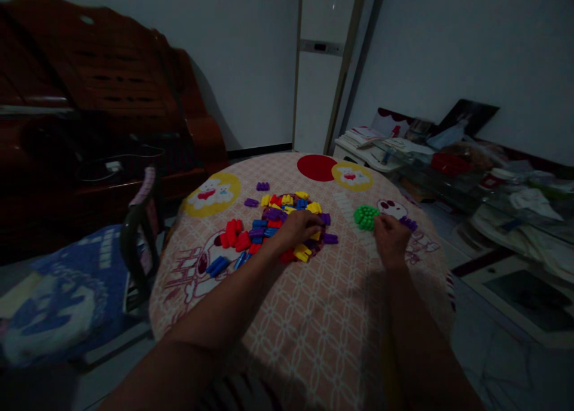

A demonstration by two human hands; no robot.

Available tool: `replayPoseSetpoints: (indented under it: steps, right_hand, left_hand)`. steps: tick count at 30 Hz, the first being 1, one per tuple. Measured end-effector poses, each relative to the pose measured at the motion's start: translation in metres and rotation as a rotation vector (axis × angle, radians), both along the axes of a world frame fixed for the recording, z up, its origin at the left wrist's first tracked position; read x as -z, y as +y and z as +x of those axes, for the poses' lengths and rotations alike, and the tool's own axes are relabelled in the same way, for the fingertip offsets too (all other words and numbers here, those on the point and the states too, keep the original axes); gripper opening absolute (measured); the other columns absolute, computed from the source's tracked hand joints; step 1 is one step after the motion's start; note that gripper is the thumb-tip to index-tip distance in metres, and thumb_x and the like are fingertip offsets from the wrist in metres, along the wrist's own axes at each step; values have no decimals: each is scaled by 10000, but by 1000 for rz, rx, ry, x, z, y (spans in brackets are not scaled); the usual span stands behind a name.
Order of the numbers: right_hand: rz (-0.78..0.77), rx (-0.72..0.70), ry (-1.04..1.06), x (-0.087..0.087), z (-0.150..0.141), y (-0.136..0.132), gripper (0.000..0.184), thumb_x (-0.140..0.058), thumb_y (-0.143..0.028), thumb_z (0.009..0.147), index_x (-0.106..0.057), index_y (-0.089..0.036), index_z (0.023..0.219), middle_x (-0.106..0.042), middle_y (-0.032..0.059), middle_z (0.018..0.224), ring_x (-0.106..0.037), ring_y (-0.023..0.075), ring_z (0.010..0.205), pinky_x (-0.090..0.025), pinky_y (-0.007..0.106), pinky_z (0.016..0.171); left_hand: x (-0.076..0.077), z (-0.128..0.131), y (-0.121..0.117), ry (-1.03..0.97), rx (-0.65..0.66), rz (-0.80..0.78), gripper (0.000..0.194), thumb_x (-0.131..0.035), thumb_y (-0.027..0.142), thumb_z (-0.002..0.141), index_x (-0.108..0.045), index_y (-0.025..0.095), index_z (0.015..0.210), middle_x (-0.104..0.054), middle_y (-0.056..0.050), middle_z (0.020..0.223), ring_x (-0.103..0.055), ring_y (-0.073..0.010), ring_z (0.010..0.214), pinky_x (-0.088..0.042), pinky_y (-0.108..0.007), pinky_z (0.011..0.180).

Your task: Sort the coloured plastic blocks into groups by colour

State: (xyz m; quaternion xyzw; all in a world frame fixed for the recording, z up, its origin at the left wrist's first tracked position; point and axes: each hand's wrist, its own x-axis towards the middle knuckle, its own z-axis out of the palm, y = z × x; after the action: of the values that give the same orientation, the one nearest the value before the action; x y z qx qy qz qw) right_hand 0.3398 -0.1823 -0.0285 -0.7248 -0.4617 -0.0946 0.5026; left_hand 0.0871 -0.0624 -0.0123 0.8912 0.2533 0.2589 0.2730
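Observation:
My left hand (299, 227) is over a mixed pile of small plastic toy pieces (257, 233), coloured red, blue, yellow and purple. Its fingers curl down among them, and whatever they grip is hidden. The pile lies in or around a dark reddish round holder, mostly covered. On the right, my right hand (391, 237) is closed beside a tight cluster of green pieces (366, 217), fingertips at its edge. What that hand pinches cannot be made out. Just past its knuckles lie some purple pieces (408, 223).
A patterned cloth covers the round table (314, 315). Red pieces (234, 235) and blue pieces (217, 267) lie left of the pile. A chair (139, 237) stands at the left, a wooden sofa (121, 82) behind it. A cluttered glass-topped stand (475, 189) is at the right.

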Motion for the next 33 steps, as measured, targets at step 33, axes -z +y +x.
replayPoseSetpoints:
  steps: [33]
  right_hand:
    - [-35,-377,592,-21,-17,-5,292,-732,-448,692,-668,-169,751,-654,6,583,-523,108,420,-359,211,381]
  left_hand:
    - [4,20,-25,-252,-60,-145,214,-602,201,829,-693,179,1021,-739,-67,992,-688,-199,910,-544,-315,845]
